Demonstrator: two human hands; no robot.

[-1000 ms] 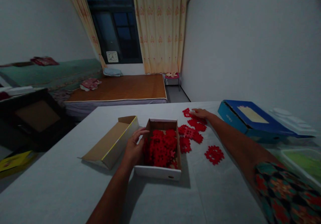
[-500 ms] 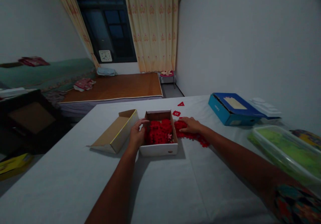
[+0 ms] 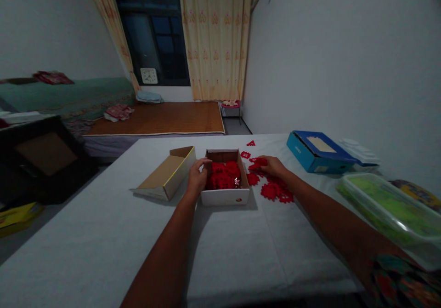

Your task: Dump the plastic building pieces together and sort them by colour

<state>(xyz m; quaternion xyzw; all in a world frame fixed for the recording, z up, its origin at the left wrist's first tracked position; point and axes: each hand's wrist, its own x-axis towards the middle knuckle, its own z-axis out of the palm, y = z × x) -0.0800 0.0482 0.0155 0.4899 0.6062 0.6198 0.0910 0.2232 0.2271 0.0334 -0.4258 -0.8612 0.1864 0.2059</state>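
A small white cardboard box [image 3: 224,198] stands on the table with red toothed flat pieces [image 3: 222,174] heaped inside it. My left hand [image 3: 197,177] grips the box's left wall, fingers bent over the rim. Right of the box, more red gear-like pieces [image 3: 272,190] lie loose in a spread pile. My right hand [image 3: 274,165] is closed on a red piece [image 3: 261,162] at the far side of that pile; its fingertips are partly hidden. A red triangular piece [image 3: 251,143] and a red square piece [image 3: 245,154] lie beyond.
An open cardboard lid [image 3: 161,174] lies left of the box. At the right are a blue box [image 3: 315,149], white stacked items [image 3: 359,152] and a clear tub [image 3: 389,207] with green contents. A white cloth covers the table [image 3: 234,248].
My right hand has moved slightly right from beside the box, with a red piece in its fingers. The red pile now lies more spread out. My left hand stays on the box.
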